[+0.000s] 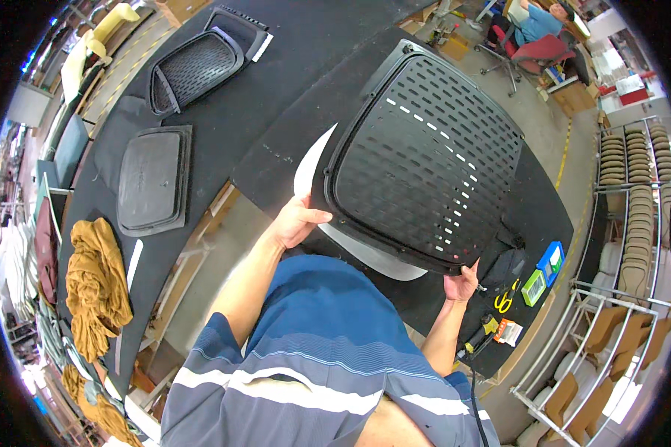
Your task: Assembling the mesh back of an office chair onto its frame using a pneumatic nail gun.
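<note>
On the black-covered counter (291, 45), both hands grip a slotted black plastic chair-back panel (425, 160) over a white sheet (309, 167). Left hand (300, 222) pinches its near edge, right hand (462, 284) its corner; level, even support would likely keep it aligned.

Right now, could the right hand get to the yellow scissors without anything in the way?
Probably yes: the right hand holds the slotted panel's corner, and the scissors lie just beside it on bare black table, nothing between. It would have to let go first.

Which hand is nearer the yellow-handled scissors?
Right. The right hand grips the slotted black panel at its lower corner, just beside the yellow-handled scissors; the left hand is across the panel.
</note>
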### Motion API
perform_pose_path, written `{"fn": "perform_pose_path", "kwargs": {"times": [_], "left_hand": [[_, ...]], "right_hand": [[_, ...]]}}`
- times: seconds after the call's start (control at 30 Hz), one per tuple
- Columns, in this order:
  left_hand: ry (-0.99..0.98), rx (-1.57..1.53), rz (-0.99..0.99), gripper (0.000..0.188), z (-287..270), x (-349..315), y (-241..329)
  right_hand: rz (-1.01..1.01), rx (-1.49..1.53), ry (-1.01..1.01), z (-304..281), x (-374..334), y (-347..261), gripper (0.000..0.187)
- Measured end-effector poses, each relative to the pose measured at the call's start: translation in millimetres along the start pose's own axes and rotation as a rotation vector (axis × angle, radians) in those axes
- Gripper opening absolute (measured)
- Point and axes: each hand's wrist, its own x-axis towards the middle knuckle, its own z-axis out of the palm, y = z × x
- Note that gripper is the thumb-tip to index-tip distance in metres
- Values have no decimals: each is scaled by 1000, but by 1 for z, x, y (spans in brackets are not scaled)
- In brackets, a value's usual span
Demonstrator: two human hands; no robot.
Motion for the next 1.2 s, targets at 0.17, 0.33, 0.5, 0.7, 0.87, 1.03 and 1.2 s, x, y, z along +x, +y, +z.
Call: {"fn": "perform_pose_path", "kwargs": {"times": [0.17,0.33,0.5,0.7,0.87,1.03,1.2], "left_hand": [[35,-34,-126,60,6,10,8],[95,-127,-97,51,-12,10,15],[-1,-147,-170,56,-51,12,6],[40,-149,-96,59,-46,7,-2],[1,-129,-100,57,-48,9,0],[29,-174,-119,58,-61,8,-8],[5,-207,-139,59,-62,6,-11]], "right_hand": [[-76,-41,53,26,5,-3,70],[20,-141,10,51,61,-11,73],[-74,-207,-99,98,81,-20,70],[-26,-255,24,133,99,-34,36],[-65,-445,170,128,120,-24,31],[-15,-238,145,137,111,-33,33],[-96,-293,101,146,99,-32,35]]}}
